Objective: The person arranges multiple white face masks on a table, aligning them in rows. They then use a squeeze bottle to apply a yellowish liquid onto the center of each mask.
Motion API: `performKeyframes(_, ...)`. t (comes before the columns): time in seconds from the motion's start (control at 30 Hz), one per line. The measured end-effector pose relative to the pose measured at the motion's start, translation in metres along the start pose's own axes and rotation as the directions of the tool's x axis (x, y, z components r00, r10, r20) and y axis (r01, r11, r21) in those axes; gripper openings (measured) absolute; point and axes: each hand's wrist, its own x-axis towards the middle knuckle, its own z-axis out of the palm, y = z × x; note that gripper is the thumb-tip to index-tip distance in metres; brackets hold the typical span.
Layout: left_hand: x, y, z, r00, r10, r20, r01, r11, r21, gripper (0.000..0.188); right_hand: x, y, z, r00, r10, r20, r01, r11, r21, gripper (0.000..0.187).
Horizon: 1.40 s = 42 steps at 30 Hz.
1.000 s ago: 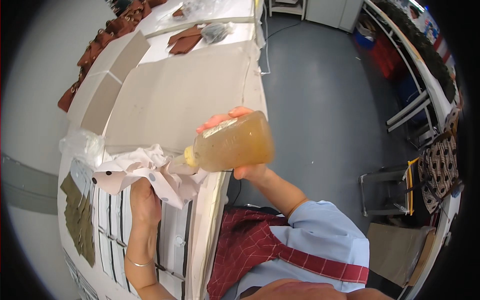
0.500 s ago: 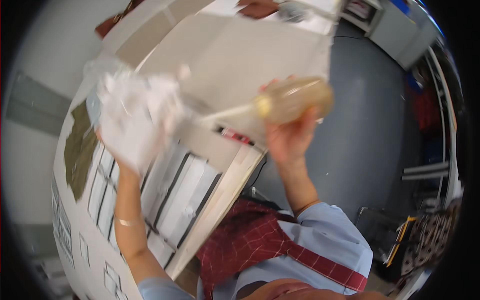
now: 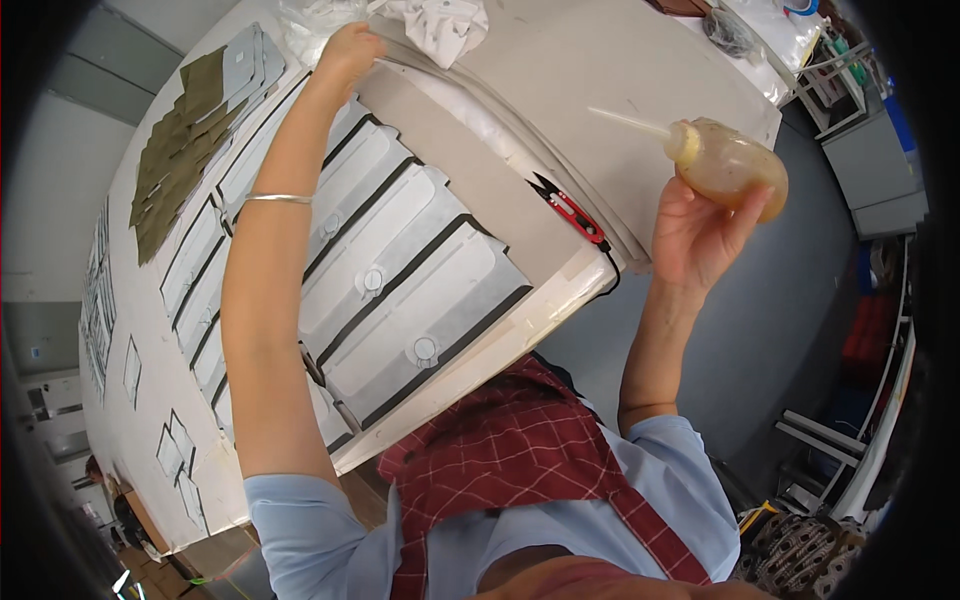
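Note:
My right hand (image 3: 700,235) grips a clear squeeze bottle (image 3: 735,165) tilted nearly on its side. The bottle holds a yellowish liquid, and its long thin nozzle points to the upper left. Reaching across the table, my left hand (image 3: 350,58) has its fingers curled together at the far side; what they hold, if anything, is hidden. A crumpled white cloth-like piece (image 3: 440,28) lies just right of that hand. Clear plastic (image 3: 312,28) bunches up on its other side. Below my left hand, grey-white panels (image 3: 400,270) with dark edging and round knobs lie in rows.
Red-handled thread snips (image 3: 570,210) lie near the edge of the pale table (image 3: 560,310). Stacked olive-green pieces (image 3: 185,150) are at the far left. A brown piece (image 3: 680,6) sits at the top right. Grey floor (image 3: 640,350) lies beyond the table's right edge.
The white crumpled piece has left my left hand and lies on the table. My left hand has moved farther away; my right hand has carried the bottle rightward. The view has shifted.

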Motion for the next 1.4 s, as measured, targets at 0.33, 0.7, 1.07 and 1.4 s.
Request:
performKeyframes(0.33,-0.216,-0.03,-0.166,0.955,0.262,-0.138,-0.189,0.898,0.397,0.046,0.002,0.028,0.029,0.915,0.208,0.347,0.007,0.849,-0.529,0.079)
performKeyframes(0.7,-0.425,-0.163,-0.267,0.899,0.023,-0.438,0.166,0.906,0.389,0.029,-0.036,0.178,0.175,0.531,0.664,0.526,-0.044,0.642,-0.766,0.044)
performKeyframes(1.07,-0.362,-0.214,-0.275,0.869,0.326,-0.372,-0.079,0.834,0.546,0.04,-0.078,0.353,0.255,0.344,0.78,0.522,-0.048,0.57,-0.82,0.04)
performKeyframes(1.4,-0.353,-0.238,-0.246,0.901,0.288,-0.325,-0.008,0.759,0.651,0.052,-0.112,0.407,0.285,0.386,0.797,0.464,-0.014,0.508,-0.861,0.038)
